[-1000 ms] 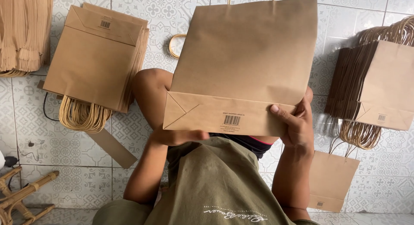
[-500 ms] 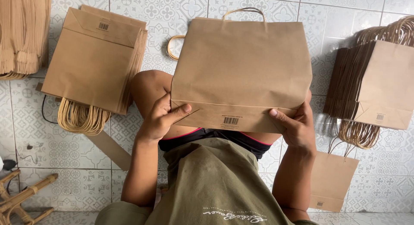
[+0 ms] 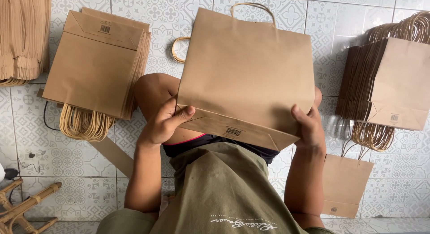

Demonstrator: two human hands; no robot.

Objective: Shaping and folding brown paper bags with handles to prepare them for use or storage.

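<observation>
Brown kraft paper fills most of the view: a flat paper bag sits in the centre of the frame, held over the person's lap. The left hand comes up from the lower left with the forearm nearly vertical, its thumb pressed on the bag's folded bottom at the left corner and its fingers tucked behind. The right hand rises from the lower right in the same way, thumb on the front near the right corner, fingers hidden behind the paper. Both hands grasp the bag.

One bag is in hand. It points its twisted handles toward the top of the frame and its folded bottom toward the person; it is slightly turned clockwise, and its width and height look about equal.

Two stacks of finished bags lie on the tiled floor: one stack at upper left, handles toward the bottom, another stack at right. A single small bag lies at lower right. Bundled paper strips sit at the far upper left.
</observation>
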